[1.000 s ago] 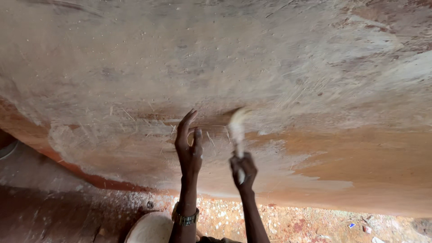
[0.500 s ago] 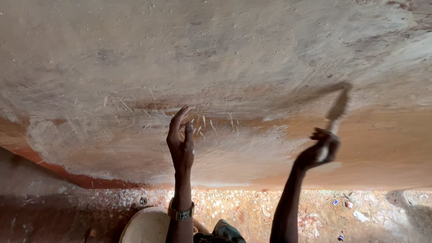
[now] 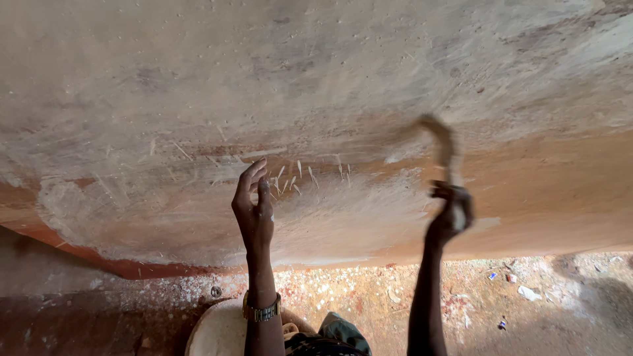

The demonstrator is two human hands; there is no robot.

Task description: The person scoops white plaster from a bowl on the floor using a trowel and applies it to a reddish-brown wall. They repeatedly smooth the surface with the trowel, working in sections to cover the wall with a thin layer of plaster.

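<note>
Gripping a blurred, curved brown brush (image 3: 440, 142), our right hand (image 3: 450, 214) is clenched around its handle, holding it against the plastered wall (image 3: 316, 79) up right. Our left hand (image 3: 254, 211), fingers spread and holding nothing, rests against the pale, scratched patch; a wristwatch (image 3: 262, 310) sits below.

The right hand (image 3: 450, 212), which a second ago worked close beside the left hand (image 3: 254, 212) at the middle of the wall (image 3: 316, 86), has swung well out to the right, carrying its blurred scraping tool (image 3: 440, 142) across the plaster. Half a second ago the tool leaned up and right; now it curls up and to the left above the fist. The left hand, earlier pressed to the surface, now stands with fingers (image 3: 252, 173) spread slightly. A row of pale gouge marks (image 3: 310, 173) shows more clearly between the hands.
</note>
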